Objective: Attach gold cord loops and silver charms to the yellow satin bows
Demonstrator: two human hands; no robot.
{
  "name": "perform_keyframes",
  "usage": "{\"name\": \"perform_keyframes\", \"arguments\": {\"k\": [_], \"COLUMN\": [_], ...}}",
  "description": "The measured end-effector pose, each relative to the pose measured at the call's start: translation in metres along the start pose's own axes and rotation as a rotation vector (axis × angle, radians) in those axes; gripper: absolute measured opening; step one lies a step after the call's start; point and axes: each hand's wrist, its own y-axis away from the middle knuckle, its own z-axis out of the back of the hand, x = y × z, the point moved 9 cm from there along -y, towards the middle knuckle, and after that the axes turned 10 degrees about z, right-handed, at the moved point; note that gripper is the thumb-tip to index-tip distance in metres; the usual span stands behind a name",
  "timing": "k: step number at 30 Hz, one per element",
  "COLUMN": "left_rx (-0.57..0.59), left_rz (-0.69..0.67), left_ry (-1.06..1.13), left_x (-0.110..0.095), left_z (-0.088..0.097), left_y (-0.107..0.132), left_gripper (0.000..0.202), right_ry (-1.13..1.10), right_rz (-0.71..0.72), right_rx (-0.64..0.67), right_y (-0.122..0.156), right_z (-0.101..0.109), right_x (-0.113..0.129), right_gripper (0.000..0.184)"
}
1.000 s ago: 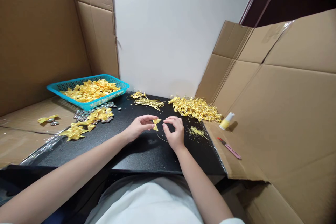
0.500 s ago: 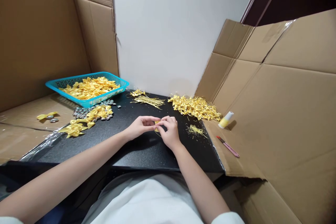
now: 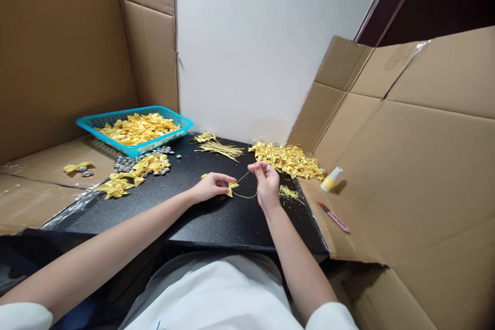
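Note:
Between the thumb and fingers of my left hand (image 3: 212,187) is a small yellow ribbon bow (image 3: 231,188), pinched low over the black tabletop (image 3: 209,224). A thin gold cord (image 3: 245,196) runs from the bow in a loose loop to my right hand (image 3: 266,183). My right hand is raised a little higher, its thumb and fingertips closed on the cord. Another bit of yellow ribbon shows just behind my left hand, mostly hidden by it.
A blue basket (image 3: 134,150) of yellow bows stands at the back left, with silvery beads (image 3: 133,161) before it. Gold cords (image 3: 221,149) and a heap of corded bows (image 3: 288,159) lie farther back. A thread spool (image 3: 331,179) and a pink cutter (image 3: 333,217) are on the right cardboard.
My hands have come apart. The right one has moved right and up, drawing out the cord, while the left still holds the bow. The view has shifted slightly.

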Motion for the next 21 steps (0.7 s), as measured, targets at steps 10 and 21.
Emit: {"name": "perform_keyframes", "arguments": {"k": [10,21], "left_rx": [-0.042,-0.175], "left_rz": [-0.018,-0.180], "left_ry": [-0.142,-0.463], "left_x": [0.000,-0.019], "left_z": [0.000,-0.003], "left_y": [-0.002,0.010], "left_gripper": [0.049,0.038], "right_ry": [-0.228,-0.204], "right_rz": [0.221,-0.030], "right_rx": [-0.088,0.039], "right_y": [-0.081,-0.059], "right_z": [0.051,0.027], "right_x": [0.091,0.056], "right_gripper": [0.021,0.027]}}
